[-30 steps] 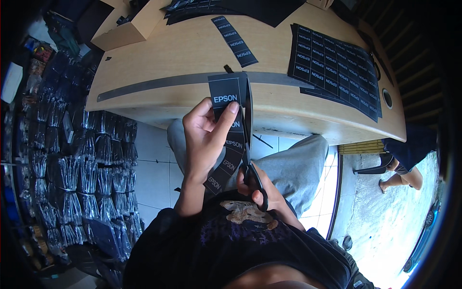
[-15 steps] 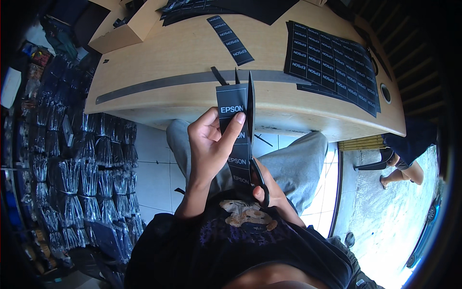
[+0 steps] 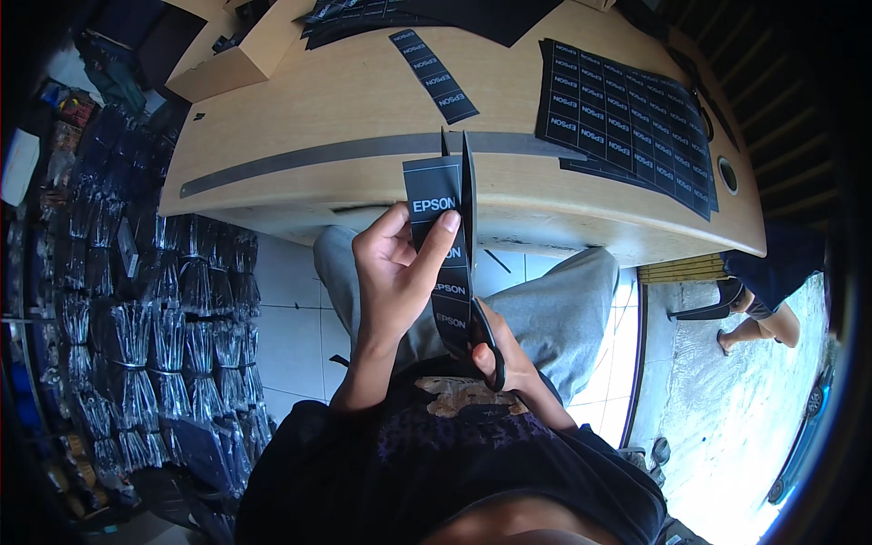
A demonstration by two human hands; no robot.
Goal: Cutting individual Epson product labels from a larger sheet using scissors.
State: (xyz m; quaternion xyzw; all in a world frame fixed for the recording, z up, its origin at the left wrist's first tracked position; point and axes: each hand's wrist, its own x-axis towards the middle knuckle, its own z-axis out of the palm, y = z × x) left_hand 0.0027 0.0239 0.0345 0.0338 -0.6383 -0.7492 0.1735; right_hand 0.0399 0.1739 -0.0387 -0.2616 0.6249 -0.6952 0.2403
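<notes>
In front of my chest, my left hand (image 3: 397,268) pinches a dark label strip (image 3: 432,186) with white lettering, thumb on its face and fingers behind. The strip hangs lengthwise towards me, its lower end curling near my shirt. My right hand (image 3: 510,359) is wrapped round the handles of black scissors (image 3: 469,195), thumb through a loop. Their long blades point away from me along the strip's right edge, tips apart beyond its far end. A thin dark sliver (image 3: 357,210) shows at the table's front edge, left of the strip.
On the wooden table (image 3: 282,118) lie a long metal ruler (image 3: 300,161), another label strip (image 3: 433,75) and printed label sheets (image 3: 627,127). A cardboard box (image 3: 238,68) stands far left. Plastic-wrapped bundles (image 3: 186,318) fill the left side. Another person (image 3: 772,318) is at the right.
The dark sliver by the blade tips has dropped away leftward to the table's front edge. The held strip and scissors have shifted slightly left, and the strip's lower end has moved up.
</notes>
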